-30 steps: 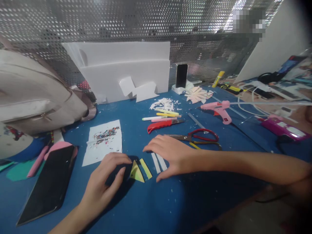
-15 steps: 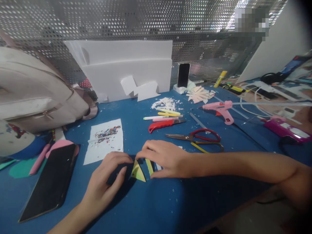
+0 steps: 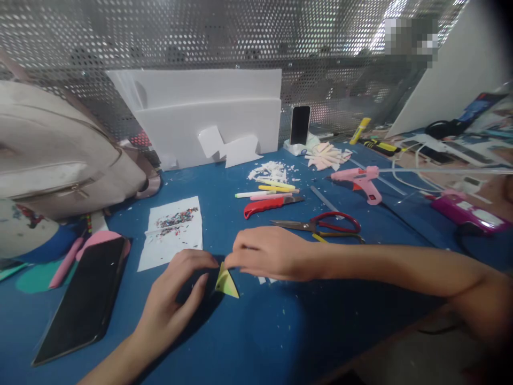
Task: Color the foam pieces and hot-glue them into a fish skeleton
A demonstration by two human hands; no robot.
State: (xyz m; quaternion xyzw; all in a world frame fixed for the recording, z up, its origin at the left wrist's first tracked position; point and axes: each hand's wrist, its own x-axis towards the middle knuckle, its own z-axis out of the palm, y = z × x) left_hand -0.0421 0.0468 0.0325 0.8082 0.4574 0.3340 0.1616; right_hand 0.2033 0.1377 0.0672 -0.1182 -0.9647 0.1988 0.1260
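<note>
The right hand [image 3: 276, 254] has joined the left hand [image 3: 165, 297] at the yellow-green triangle [image 3: 227, 284], toward the worktop's [image 3: 256, 342] near edge; left grip apart, right's hold hidden.

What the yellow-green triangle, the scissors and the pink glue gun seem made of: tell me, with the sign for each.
Yellow-green triangle: perhaps coloured card or foam board, matte; it looks flat and straight-edged, with uneven colour.
Scissors: likely metal blades, greyish with a dull sheen; the red handle loop may be plastic-coated, being smooth.
Pink glue gun: probably moulded plastic, smooth and evenly coloured.
</note>
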